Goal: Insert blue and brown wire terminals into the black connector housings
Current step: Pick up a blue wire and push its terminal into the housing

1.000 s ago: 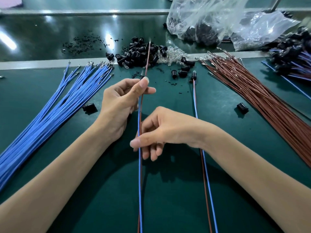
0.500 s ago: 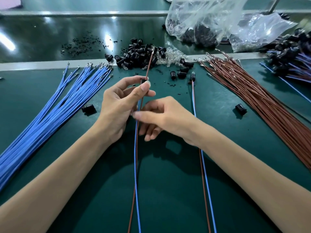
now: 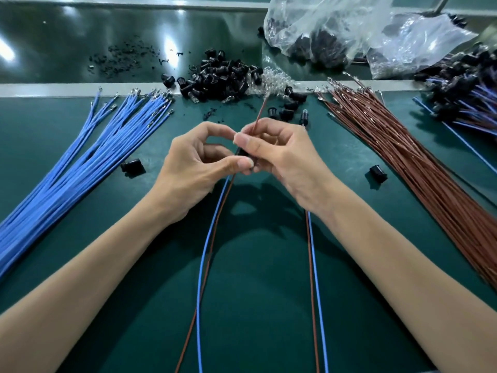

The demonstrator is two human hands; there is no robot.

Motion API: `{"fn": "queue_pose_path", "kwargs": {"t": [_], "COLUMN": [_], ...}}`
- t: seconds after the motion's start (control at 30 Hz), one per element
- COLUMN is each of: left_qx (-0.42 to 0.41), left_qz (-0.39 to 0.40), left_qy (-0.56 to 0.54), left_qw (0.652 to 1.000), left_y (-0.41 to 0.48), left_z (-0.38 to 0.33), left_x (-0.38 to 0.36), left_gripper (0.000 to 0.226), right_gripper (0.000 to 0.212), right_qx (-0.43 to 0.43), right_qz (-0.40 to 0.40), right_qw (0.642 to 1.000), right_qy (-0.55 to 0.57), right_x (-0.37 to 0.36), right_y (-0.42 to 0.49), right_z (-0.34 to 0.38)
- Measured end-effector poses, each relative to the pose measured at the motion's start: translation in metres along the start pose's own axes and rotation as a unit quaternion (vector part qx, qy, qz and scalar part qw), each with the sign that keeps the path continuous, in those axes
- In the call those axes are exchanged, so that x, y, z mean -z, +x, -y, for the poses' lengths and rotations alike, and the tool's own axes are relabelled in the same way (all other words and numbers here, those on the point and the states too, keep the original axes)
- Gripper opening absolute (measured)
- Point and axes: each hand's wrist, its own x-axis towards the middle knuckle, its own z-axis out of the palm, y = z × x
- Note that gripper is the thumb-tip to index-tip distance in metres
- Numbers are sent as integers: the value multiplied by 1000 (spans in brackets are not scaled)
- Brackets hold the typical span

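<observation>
Dark green bench mat (image 3: pixel 255 305), assembly station. Item in hand: one small black plastic connector housing (image 3: pixel 240 153), mostly hidden, held at centre just above the mat. Left hand (image 3: pixel 199 162) pinches it between thumb and forefinger; right hand (image 3: pixel 282 154) clamps thumb and forefinger on a thin brown wire (image 3: pixel 259 114), its metal terminal (image 3: pixel 266 96) pointing away. A thin blue wire (image 3: pixel 200 265) trails towards the person; whether it is already seated cannot be told. Recommended handling: steady the housing, bring the terminal square to its cavity, push straight, then tug lightly. Adjacent stock: loose blue wire bundle (image 3: pixel 80 162) left, brown wire bundle (image 3: pixel 403 162) right, heap of black housings (image 3: pixel 223 79) beyond, clear plastic bags (image 3: pixel 322 28) behind.
</observation>
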Motion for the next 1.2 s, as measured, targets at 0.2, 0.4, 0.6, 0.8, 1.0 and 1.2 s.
{"fn": "queue_pose_path", "kwargs": {"t": [0.2, 0.4, 0.6, 0.8, 1.0, 1.2], "left_qx": [30, 19, 18, 3, 13, 16], "left_qz": [-11, 9, -24, -27, -28, -15], "left_qy": [52, 123, 145, 171, 134, 138], "left_qw": [998, 992, 989, 985, 991, 990], "left_y": [-1, -2, -3, -1, -2, -3], "left_z": [0, 2, 0, 3, 2, 4], "left_x": [2, 1, 4, 4, 1, 3], "left_gripper": [24, 19, 22, 21, 21, 17], "right_gripper": [12, 22, 15, 14, 9, 10], "right_qx": [30, 18, -1, 22, 75, 36], "right_qz": [-92, -115, -74, -65, -113, -68], "right_qw": [995, 992, 997, 997, 991, 997], "right_qy": [38, 56, 30, 23, -14, -33], "right_x": [4, 8, -2, 0, 5, 7], "right_y": [4, 3, -1, -1, 2, 1], "right_z": [2, 6, -2, -4, -3, 0]}}
